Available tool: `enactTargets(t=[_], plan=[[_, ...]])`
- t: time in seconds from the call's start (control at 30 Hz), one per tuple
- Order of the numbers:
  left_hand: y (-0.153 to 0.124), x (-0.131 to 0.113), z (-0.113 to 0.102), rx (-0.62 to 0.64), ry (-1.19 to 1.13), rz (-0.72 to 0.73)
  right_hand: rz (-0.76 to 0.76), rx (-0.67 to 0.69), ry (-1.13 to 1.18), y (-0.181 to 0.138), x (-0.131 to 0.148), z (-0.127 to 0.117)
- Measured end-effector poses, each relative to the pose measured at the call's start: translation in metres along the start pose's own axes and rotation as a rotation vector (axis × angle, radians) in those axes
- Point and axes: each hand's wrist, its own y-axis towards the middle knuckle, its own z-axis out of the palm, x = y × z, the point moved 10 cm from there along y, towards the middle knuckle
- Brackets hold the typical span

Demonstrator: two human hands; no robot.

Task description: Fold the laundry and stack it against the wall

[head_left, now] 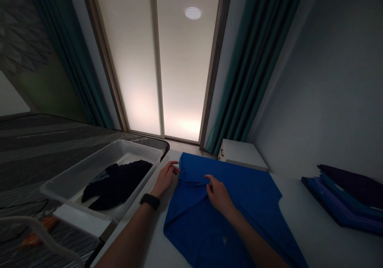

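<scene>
A blue T-shirt lies spread on the white table, its left part folded over with creases and a small pale logo showing. At its far left edge, my left hand, wearing a black watch on the wrist, touches the cloth with fingertips extended and slightly apart. My right hand is over the shirt's middle, thumb and index finger bent around a raised fold of the fabric. The forearm beyond it covers part of the shirt.
Left of the table stands a translucent plastic bin with dark clothing inside. A stack of folded clothes lies on the table at right. Behind are a white cabinet, teal curtains and frosted sliding doors.
</scene>
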Motion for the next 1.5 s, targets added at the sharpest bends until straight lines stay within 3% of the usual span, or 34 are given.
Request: enactTargets(t=[0.17, 0.3, 0.43, 0.63, 0.87, 1.1, 1.3, 1.5], plan=[[0.000, -0.012, 0.005, 0.038, 0.197, 0.177, -0.069, -0.038, -0.093, -0.012, 0.004, 0.010], [0.003, -0.010, 0.011, 0.079, 0.381, 0.229, -0.097, -0.053, -0.142, -0.014, 0.008, 0.010], [0.010, -0.015, 0.018, 0.105, 0.379, 0.274, -0.105, -0.046, -0.144, -0.014, 0.010, 0.010], [0.035, -0.005, 0.015, 0.029, 0.205, 0.172, -0.090, -0.029, -0.075, -0.015, 0.007, 0.011], [0.046, 0.008, 0.025, 0.053, 0.544, 0.132, -0.080, -0.033, -0.077, -0.013, 0.002, 0.012], [0.041, 0.008, 0.014, 0.002, 0.680, 0.099, -0.064, -0.010, -0.087, -0.011, 0.000, 0.011], [0.025, -0.009, 0.007, -0.063, 0.699, 0.112, -0.085, -0.072, -0.143, -0.011, 0.003, 0.008], [-0.017, -0.028, 0.023, 0.165, 0.698, 0.127, -0.119, -0.068, -0.114, -0.011, 0.005, 0.008]])
